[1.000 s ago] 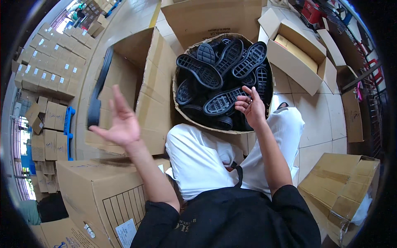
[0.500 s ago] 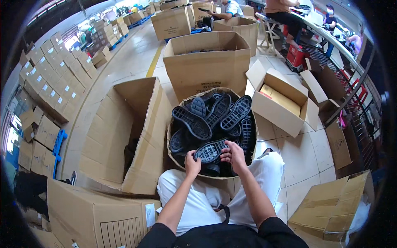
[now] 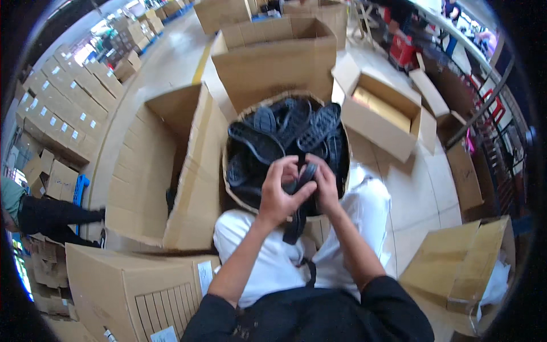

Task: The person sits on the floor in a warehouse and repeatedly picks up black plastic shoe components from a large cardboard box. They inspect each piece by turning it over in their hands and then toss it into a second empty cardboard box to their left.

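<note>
A black shoe sole (image 3: 294, 226) is turned edge-on between my hands, its lower end hanging toward my lap. My left hand (image 3: 279, 194) is closed on its left side, thumb across it. My right hand (image 3: 325, 187) grips the other side near the top, with its fingers curled round and partly hidden. Just beyond my hands stands a round-mouthed carton (image 3: 229, 181) heaped with black shoe soles (image 3: 256, 142), several with gridded undersides facing up. Motion blurs the held sole somewhat.
A tall open carton (image 3: 199, 171) stands close on my left, another (image 3: 273, 74) beyond the soles. An open box (image 3: 379, 108) with a yellowish carton inside lies at right. Closed boxes (image 3: 131, 290) flank my left leg. A person in dark trousers (image 3: 54, 216) is at far left.
The sole has been lifted from the heap toward me and turned from lying flat to edge-on. Both hands have closed in around it. My view has tipped downward; a person appears at left.
</note>
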